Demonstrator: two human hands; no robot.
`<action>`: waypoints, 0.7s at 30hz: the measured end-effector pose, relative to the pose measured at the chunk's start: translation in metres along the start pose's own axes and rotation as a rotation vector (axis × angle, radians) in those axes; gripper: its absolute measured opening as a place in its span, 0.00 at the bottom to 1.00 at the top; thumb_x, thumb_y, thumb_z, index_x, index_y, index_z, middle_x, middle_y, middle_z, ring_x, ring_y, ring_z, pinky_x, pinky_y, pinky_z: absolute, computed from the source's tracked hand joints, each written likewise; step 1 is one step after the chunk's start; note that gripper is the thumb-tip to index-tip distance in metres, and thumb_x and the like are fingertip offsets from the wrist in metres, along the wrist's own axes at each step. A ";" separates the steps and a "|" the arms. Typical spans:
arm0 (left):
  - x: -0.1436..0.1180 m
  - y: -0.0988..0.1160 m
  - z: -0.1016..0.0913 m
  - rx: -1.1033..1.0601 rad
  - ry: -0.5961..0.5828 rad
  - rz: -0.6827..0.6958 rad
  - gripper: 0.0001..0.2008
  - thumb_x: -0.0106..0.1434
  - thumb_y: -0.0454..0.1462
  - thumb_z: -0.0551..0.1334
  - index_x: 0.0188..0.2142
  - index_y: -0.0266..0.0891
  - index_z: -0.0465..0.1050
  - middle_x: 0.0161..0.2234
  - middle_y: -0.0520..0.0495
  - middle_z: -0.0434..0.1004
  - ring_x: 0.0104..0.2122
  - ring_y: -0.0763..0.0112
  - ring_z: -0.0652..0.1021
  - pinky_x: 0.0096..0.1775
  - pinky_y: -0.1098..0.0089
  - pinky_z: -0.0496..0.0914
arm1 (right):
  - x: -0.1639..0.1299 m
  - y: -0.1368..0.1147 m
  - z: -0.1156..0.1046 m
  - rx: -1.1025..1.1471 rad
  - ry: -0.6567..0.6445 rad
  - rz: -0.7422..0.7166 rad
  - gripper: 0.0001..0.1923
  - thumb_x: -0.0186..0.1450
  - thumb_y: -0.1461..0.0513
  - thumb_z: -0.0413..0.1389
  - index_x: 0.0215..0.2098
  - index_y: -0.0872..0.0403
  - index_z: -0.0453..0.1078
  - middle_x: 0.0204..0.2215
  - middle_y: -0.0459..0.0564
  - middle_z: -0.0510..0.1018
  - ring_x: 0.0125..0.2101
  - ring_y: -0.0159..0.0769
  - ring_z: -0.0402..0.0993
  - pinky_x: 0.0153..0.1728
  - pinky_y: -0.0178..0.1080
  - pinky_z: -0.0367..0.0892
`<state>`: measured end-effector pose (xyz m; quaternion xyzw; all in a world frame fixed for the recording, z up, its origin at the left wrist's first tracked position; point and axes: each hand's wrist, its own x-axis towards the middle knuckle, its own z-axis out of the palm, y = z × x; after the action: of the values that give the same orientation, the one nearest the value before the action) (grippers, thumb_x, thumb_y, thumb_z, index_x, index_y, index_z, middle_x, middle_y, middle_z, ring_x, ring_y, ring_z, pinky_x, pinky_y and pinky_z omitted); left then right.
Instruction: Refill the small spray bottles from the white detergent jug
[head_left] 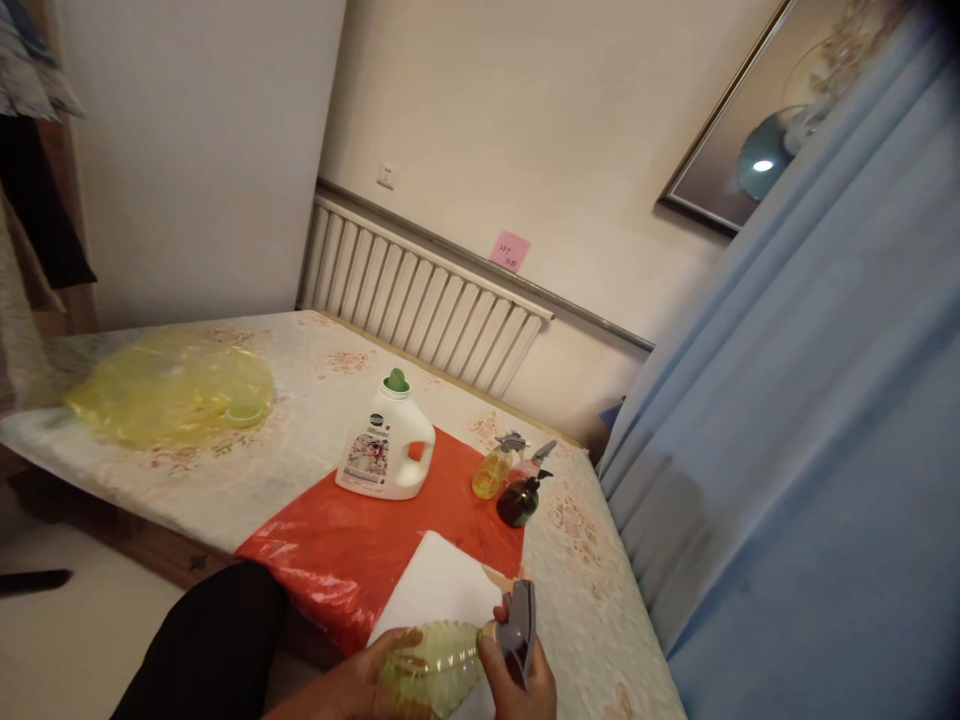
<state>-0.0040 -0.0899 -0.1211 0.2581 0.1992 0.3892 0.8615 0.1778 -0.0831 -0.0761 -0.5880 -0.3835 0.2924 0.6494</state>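
My left hand [367, 680] is closed around the ribbed body of a translucent yellow-green spray bottle [442, 660], which lies on its side. At the bottle's neck, my right hand [517, 680] grips the grey spray head [517, 625] between thumb and fingers. Whether the head is fully screwed onto the neck, I cannot tell. Beneath the bottle is a white sheet [442, 580] that partly covers a red plastic sheet [322, 550]. A white jug [390, 450] with a handle, a printed label and a green piece in its mouth stands upright on the red plastic.
Beyond the right hand stand a yellow spray bottle [491, 472], a pink one [527, 464] and a dark pump bottle [519, 502]. A crumpled yellow plastic bag [172, 390] lies on the flowered bed cover [300, 370]. A blue curtain [787, 400] hangs at right; a radiator [420, 290] lines the wall.
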 end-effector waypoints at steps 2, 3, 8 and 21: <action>0.001 -0.001 -0.002 -0.005 0.001 -0.020 0.33 0.47 0.32 0.70 0.53 0.43 0.63 0.47 0.44 0.75 0.43 0.59 0.78 0.42 0.65 0.67 | 0.000 0.000 0.000 -0.002 0.000 -0.008 0.31 0.43 0.45 0.67 0.34 0.61 0.78 0.31 0.55 0.82 0.34 0.44 0.77 0.35 0.37 0.72; 0.002 -0.001 -0.003 -0.010 -0.003 -0.026 0.33 0.47 0.32 0.70 0.53 0.43 0.62 0.47 0.44 0.75 0.43 0.60 0.78 0.42 0.65 0.67 | 0.000 0.000 -0.001 -0.005 -0.001 -0.015 0.31 0.43 0.45 0.67 0.34 0.61 0.78 0.31 0.54 0.82 0.34 0.44 0.77 0.35 0.37 0.72; 0.008 -0.008 -0.010 -0.040 0.000 -0.013 0.34 0.47 0.33 0.69 0.53 0.42 0.60 0.44 0.45 0.75 0.41 0.60 0.79 0.38 0.66 0.68 | 0.002 0.002 -0.003 -0.037 -0.034 -0.009 0.31 0.45 0.45 0.67 0.36 0.61 0.78 0.33 0.56 0.82 0.37 0.46 0.77 0.37 0.38 0.72; 0.015 -0.022 -0.032 -0.048 0.010 -0.001 0.23 0.62 0.48 0.61 0.51 0.38 0.60 0.42 0.38 0.78 0.38 0.56 0.81 0.35 0.66 0.69 | 0.001 0.004 -0.001 -0.011 -0.014 -0.011 0.32 0.42 0.45 0.68 0.36 0.61 0.78 0.32 0.55 0.82 0.36 0.46 0.77 0.36 0.38 0.72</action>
<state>0.0007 -0.0814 -0.1613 0.2353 0.1944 0.3949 0.8666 0.1793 -0.0823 -0.0795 -0.5874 -0.3930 0.2907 0.6451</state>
